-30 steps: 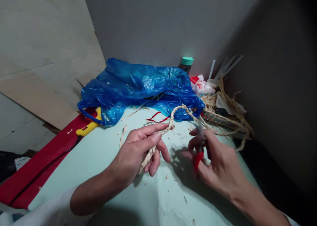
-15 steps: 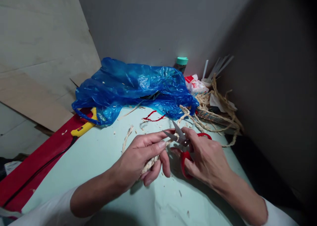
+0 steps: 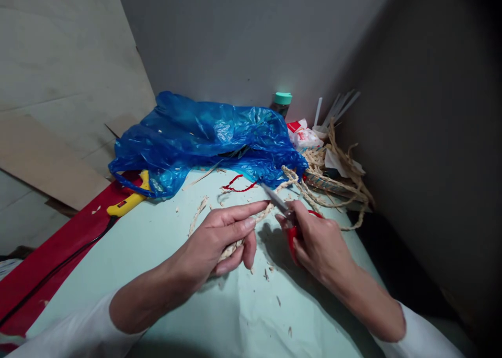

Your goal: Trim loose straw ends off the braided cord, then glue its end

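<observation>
Between the thumb and fingers of my left hand (image 3: 225, 238) runs a pale braided cord (image 3: 263, 213). Its thicker part shows below the palm, and its thinner length leads away towards the far right. My right hand (image 3: 319, 240) grips red-handled scissors (image 3: 279, 201) by the loops. The blades look closed together and point up and left, just beside the cord. Beyond my left hand, a short piece of braid (image 3: 198, 215) lies on the pale green table covering (image 3: 188, 316). A thin red twisted string (image 3: 240, 187) rests behind it, and small fibre scraps are scattered around.
A crumpled blue plastic bag (image 3: 204, 133) covers the back of the table. A yellow-handled tool with a black cable (image 3: 129, 201) lies at the left edge. Back right are a green-lidded jar (image 3: 282, 101), a cup of white sticks (image 3: 320, 131) and heaped braided cord (image 3: 314, 162).
The scissor blades, spread around the cord before, have come together. My right hand has moved slightly left and turned the scissors. My left hand still holds the braided cord.
</observation>
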`<state>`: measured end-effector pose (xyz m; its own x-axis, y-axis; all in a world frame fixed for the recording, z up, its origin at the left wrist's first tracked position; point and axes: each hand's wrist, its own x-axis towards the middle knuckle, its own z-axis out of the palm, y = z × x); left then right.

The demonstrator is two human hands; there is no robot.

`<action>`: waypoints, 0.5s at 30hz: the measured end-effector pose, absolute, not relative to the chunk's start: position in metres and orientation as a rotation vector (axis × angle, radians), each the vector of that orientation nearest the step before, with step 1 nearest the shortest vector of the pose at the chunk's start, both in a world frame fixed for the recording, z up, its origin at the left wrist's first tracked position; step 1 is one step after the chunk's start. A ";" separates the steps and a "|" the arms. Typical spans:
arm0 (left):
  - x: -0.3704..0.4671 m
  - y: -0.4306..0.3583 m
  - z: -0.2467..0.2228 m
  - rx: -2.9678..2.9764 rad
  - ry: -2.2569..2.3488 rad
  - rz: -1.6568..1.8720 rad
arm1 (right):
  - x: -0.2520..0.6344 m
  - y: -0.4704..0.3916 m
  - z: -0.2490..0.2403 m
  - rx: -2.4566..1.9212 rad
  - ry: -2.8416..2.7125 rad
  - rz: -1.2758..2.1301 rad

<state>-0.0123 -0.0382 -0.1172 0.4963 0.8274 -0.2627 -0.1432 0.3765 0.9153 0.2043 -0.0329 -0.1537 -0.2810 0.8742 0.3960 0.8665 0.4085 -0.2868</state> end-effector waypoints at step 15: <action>-0.001 -0.041 -0.124 1.771 1.154 0.728 | 0.182 -0.036 -0.140 -1.111 -1.183 1.249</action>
